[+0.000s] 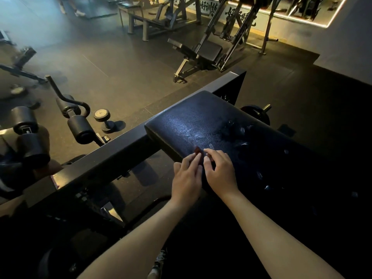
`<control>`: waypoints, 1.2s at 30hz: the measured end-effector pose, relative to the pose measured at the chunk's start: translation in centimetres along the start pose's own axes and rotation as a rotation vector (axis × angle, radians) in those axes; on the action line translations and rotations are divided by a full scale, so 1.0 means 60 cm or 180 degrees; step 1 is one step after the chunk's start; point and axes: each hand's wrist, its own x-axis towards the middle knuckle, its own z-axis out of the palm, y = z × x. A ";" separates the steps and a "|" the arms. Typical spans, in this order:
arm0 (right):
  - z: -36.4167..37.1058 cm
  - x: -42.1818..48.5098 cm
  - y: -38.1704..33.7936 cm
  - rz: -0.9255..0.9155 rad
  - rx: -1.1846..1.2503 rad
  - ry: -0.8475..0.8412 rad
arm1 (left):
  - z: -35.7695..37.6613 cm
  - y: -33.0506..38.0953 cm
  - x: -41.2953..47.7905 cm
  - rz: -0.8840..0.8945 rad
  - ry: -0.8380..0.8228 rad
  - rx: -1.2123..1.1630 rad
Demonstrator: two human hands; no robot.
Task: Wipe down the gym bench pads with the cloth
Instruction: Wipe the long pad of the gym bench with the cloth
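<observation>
Pad [201, 121]: black leather-look vinyl, pebbled grain, glossy w/ wet-looking streaks; beam [112, 156]: dark painted metal, smooth, semi-matt; rollers [80, 127]: black foam-like, matt; floor [120, 63]: rubber-looking, speckled, matt; dumbbell [101, 113]: pale metal end face, dull shine.

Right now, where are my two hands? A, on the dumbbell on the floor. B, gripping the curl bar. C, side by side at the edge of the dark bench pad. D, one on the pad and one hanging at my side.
C: the left hand and right hand sit side by side at the edge of the bench pad, while the dumbbell and curl bar are off to the left, untouched.
</observation>
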 end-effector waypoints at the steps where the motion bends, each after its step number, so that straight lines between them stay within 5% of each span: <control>1: -0.007 -0.008 0.001 0.0004 0.0096 0.0001 | -0.001 0.006 -0.002 -0.0041 -0.0006 -0.0129; 8: -0.030 -0.002 -0.036 0.0511 0.1173 -0.0765 | -0.043 0.038 0.025 -0.0514 0.0087 -0.1381; 12: -0.003 0.018 -0.046 0.0264 0.0811 -0.0800 | -0.060 0.045 0.047 -0.0460 -0.0009 -0.1874; 16: 0.010 0.048 -0.043 0.0106 0.0081 -0.0165 | -0.064 0.017 0.078 -0.0081 0.0104 -0.1137; 22: 0.030 0.029 -0.032 0.0073 -0.0439 -0.1136 | -0.040 -0.038 0.091 0.0108 0.0111 -0.0551; 26: 0.035 0.039 -0.021 -0.0001 -0.0594 -0.0774 | -0.024 -0.043 0.109 0.0437 0.0138 0.0010; 30: 0.006 0.096 0.036 0.0605 -0.0922 -0.0259 | -0.017 -0.078 0.128 0.0750 0.0016 0.0457; 33: -0.008 0.111 0.044 0.1023 -0.0905 -0.0133 | -0.017 -0.099 0.132 0.0949 -0.0092 0.0461; 36: 0.021 0.086 -0.005 0.0632 -0.0709 -0.0265 | -0.026 -0.079 0.139 0.0776 0.0102 -0.0078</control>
